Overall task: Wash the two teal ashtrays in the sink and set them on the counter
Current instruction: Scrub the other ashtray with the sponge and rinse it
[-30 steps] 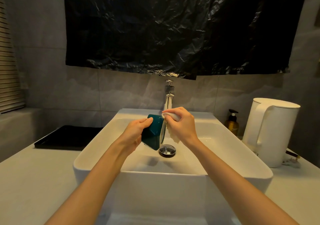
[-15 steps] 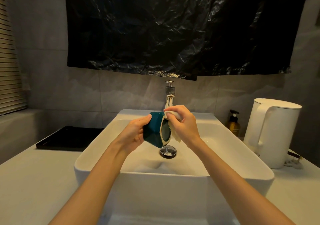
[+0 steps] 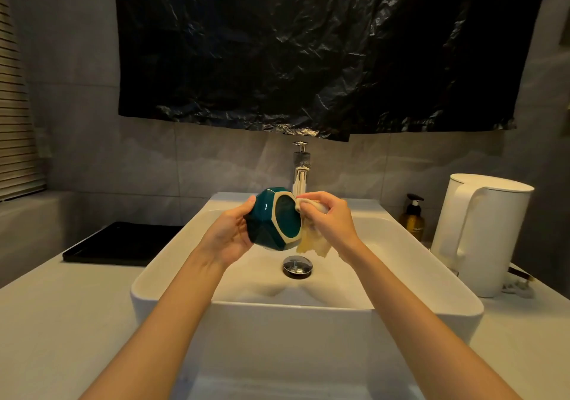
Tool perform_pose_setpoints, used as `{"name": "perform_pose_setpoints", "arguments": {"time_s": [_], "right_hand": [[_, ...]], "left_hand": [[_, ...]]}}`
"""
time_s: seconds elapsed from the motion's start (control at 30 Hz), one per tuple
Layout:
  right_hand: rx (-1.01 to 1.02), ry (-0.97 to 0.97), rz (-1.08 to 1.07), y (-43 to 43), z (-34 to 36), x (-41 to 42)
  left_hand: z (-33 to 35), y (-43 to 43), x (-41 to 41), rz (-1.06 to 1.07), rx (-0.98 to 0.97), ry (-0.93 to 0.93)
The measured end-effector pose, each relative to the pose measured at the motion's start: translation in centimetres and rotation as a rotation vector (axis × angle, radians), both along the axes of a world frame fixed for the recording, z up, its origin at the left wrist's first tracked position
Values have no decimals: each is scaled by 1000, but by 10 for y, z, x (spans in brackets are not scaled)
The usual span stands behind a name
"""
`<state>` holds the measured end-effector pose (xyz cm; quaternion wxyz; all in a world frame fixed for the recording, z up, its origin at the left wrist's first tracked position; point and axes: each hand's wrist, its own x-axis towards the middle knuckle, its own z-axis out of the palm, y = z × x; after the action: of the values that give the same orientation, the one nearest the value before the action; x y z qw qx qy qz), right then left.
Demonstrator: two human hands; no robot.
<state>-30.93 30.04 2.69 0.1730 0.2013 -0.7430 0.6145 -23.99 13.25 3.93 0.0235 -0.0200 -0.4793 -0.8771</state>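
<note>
A faceted teal ashtray (image 3: 271,217) with a pale unglazed rim is held over the white sink (image 3: 401,245), its underside turned toward me. My left hand (image 3: 228,233) grips it from the left side. My right hand (image 3: 330,220) pinches a pale yellow cloth (image 3: 311,242) against the ashtray's right edge, and the cloth hangs down below the fingers. Only one ashtray is in view.
A chrome tap (image 3: 300,168) stands behind the basin, and a round drain plug (image 3: 297,265) sits in its floor. A black tray (image 3: 123,242) lies on the counter at left. A white kettle (image 3: 481,233) and an amber pump bottle (image 3: 411,222) stand at right.
My left hand has turned the ashtray so its underside faces me more and has raised it slightly. My right hand and the cloth have stayed at its right edge.
</note>
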Motion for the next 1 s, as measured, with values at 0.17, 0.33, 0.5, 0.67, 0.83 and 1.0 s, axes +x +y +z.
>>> {"name": "perform_pose_setpoints", "arguments": {"time_s": [0.17, 0.33, 0.5, 0.67, 0.83, 1.0], "right_hand": [[30, -8, -7, 0, -2, -1], [-25, 61, 68, -1, 4, 2], [6, -72, 57, 0, -3, -5], [40, -67, 65, -1, -5, -1], [133, 3, 45, -3, -6, 4], [78, -59, 27, -8, -4, -1]], "left_hand": [[0, -3, 0, -22, 82, -7], [-2, 2, 1, -54, -38, -3], [-3, -2, -2, -4, 160, 1], [-5, -8, -7, 45, 296, 42], [-9, -14, -14, 71, 322, 40], [-8, -9, -13, 60, 271, 28]]}}
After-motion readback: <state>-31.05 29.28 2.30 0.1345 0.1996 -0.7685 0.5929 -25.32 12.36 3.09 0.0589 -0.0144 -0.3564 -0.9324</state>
